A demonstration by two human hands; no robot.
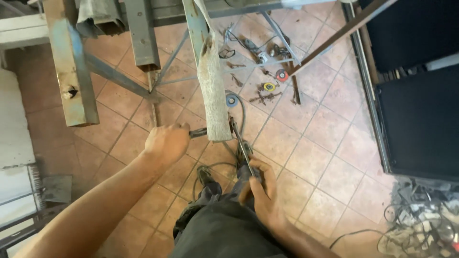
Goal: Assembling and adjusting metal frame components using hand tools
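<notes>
My left hand [166, 142] is closed around a dark handle [198, 133] that meets the lower end of a rusty, pale metal channel [212, 93] hanging down from a frame above. My right hand [259, 190] grips a thin dark rod-like tool [240, 143] that slants up to the channel's lower right corner. Both hands are level with the channel's end, one on each side. Below them I see my dark trousers [224, 229] and a shoe [204, 175] on the tiled floor.
Blue-grey steel sections [71, 71] and thin bars [282, 40] stand above the terracotta tile floor [311, 157]. Grinding discs [269, 86], screws and small tools lie scattered on the tiles. A black panel [420, 124] leans at the right, with tangled cables [420, 224] below it.
</notes>
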